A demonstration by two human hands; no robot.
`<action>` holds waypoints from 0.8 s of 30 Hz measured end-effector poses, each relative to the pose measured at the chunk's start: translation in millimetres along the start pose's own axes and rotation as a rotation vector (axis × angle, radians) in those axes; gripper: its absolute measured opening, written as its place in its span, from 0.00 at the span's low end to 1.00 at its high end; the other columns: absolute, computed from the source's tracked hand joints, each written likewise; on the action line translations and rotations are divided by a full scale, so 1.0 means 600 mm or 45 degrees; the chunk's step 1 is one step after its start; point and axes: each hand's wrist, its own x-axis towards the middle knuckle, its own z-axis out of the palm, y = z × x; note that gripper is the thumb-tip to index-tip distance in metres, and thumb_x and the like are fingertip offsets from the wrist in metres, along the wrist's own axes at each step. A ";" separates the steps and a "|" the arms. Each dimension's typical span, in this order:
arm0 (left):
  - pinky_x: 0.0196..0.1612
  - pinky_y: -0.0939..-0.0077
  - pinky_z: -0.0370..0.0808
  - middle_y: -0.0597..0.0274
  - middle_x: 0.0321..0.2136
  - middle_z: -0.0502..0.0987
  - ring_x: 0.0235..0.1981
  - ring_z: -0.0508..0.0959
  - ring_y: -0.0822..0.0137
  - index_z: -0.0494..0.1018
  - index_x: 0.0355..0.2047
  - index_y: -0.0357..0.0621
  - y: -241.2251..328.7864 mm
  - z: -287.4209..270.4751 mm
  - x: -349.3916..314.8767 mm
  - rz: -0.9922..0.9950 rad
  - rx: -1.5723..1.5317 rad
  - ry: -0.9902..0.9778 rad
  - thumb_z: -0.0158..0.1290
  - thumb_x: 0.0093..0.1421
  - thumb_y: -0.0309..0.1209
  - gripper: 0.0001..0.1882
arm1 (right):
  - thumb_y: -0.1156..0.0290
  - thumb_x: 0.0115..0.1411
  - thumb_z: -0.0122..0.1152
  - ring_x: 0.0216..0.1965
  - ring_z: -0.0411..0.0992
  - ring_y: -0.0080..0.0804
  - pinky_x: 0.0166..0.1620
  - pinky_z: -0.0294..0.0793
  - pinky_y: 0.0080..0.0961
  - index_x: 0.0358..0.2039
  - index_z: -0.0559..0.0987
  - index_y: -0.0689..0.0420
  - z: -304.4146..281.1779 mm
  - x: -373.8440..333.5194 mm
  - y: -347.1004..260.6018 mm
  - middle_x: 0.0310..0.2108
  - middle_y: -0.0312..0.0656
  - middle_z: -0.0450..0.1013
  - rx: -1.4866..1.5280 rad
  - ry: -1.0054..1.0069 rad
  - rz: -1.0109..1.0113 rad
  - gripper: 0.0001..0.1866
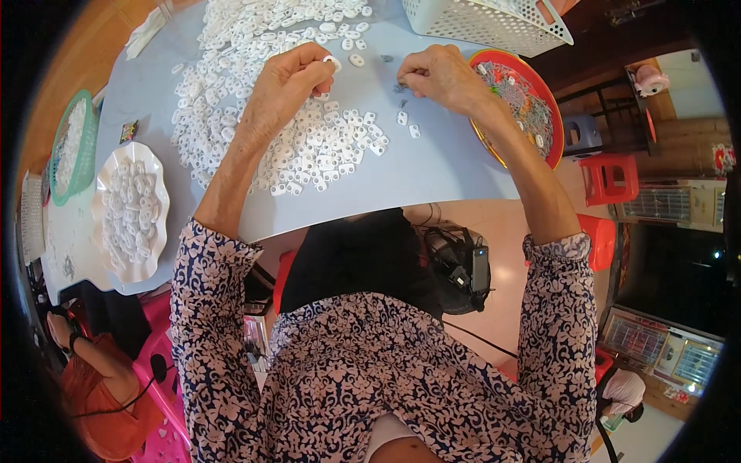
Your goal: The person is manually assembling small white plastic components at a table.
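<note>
white plastic piece (pixel 333 61), a small oval w/ holes, sits pinched at the tips of the left hand (pixel 287 83), lifted just above the far middle of the surface (pixel 432 166). left fingers (pixel 312 60) are curled tight, thumb and forefinger closed on the piece, other fingers folded under. right hand (pixel 441 76) is level w/ it, a short gap apart, near the far right edge; its fingers (pixel 413 75) are pinched shut on sth very small and dark, prob a bit of metal, too tiny to tell exactly.

step in hand, as i judge it: fitting a small metal part into the white piece, both parts picked up and being brought together, not yet joined. next move calls for lining up the tiny part w/ a hole in the piece and pressing it home, which needs a steady pinch on both sides, since either bit could slip out.

around them: big heap of white pieces (pixel 255 92) spread over the far left of the surface and under the left wrist, a few loose ones (pixel 407 123) below the right hand. red bowl (pixel 532 85) of small metal bits at the right edge, touching the right forearm. white basket (pixel 486 19) at the far right corner. white scalloped plate (pixel 131 208) of pieces and a green basket (pixel 73 147) lie off the left edge.
</note>
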 end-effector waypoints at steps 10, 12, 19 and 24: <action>0.32 0.83 0.68 0.69 0.19 0.70 0.23 0.69 0.78 0.74 0.28 0.39 -0.003 -0.003 0.002 0.021 0.010 -0.011 0.50 0.57 0.33 0.09 | 0.77 0.50 0.54 0.28 0.74 0.49 0.35 0.74 0.36 0.28 0.80 0.63 -0.003 0.000 -0.019 0.24 0.54 0.74 -0.085 0.007 -0.051 0.08; 0.32 0.83 0.68 0.69 0.18 0.70 0.23 0.69 0.78 0.74 0.28 0.39 -0.003 0.000 0.002 0.015 0.009 -0.006 0.50 0.57 0.33 0.09 | 0.76 0.51 0.55 0.25 0.74 0.44 0.32 0.73 0.33 0.29 0.79 0.63 -0.003 -0.001 -0.012 0.23 0.52 0.75 -0.113 0.002 -0.071 0.07; 0.32 0.83 0.67 0.70 0.18 0.70 0.23 0.69 0.78 0.73 0.27 0.40 0.003 -0.004 0.002 0.018 0.035 0.036 0.50 0.57 0.33 0.09 | 0.75 0.52 0.55 0.25 0.74 0.44 0.31 0.72 0.32 0.29 0.79 0.62 -0.003 0.000 -0.015 0.23 0.51 0.75 -0.258 -0.030 -0.123 0.07; 0.32 0.83 0.67 0.70 0.18 0.70 0.24 0.69 0.78 0.73 0.27 0.40 0.005 -0.005 0.001 0.016 0.055 0.047 0.50 0.57 0.33 0.09 | 0.78 0.48 0.53 0.28 0.72 0.53 0.33 0.72 0.39 0.24 0.78 0.65 0.000 0.000 -0.017 0.22 0.57 0.72 -0.196 0.012 -0.160 0.05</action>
